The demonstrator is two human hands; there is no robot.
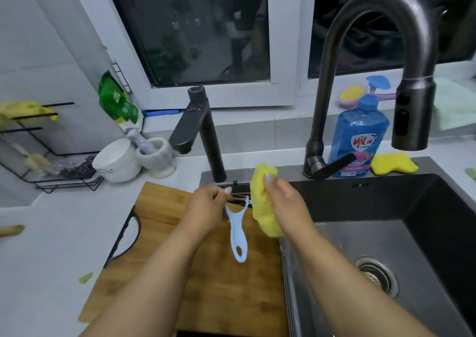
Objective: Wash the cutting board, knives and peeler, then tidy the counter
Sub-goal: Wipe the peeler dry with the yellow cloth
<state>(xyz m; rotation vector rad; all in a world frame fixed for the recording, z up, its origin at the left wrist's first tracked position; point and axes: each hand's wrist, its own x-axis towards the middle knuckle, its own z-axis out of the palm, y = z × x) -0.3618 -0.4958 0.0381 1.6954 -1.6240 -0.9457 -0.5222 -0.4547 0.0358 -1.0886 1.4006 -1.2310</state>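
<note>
Left hand: the left hand (206, 208) pinches the white peeler (238, 229) up near its blade, and the handle hangs down over the wooden cutting board (206, 285).
Right hand: the right hand (286, 202) grips a yellow sponge (261, 202), which sits just beside the peeler's blade end.
Step now: it looks like the peeler is about to be scrubbed, or is being scrubbed.
Water: no water comes out of the big tap (373, 53).
Done so far: I cannot tell if anything is clean yet.
Left to do: the cutting board lies on the surface, not in the sink (386, 233), so it seems to need washing.
Knives: I see no knives from here.
Tidy-up: a small green scrap (85, 277) lies on the white surface (51, 246), so tidying is not done.
Surface: a white bowl (116, 161) and a stone mortar (155, 156) stand at the back, near a black wire rack (51, 171).
By the sink: a blue soap bottle (359, 133) and a second yellow sponge (394, 165) sit on the rim.
Room: a dark window (193, 27) is behind the sink, with white walls around it.
</note>
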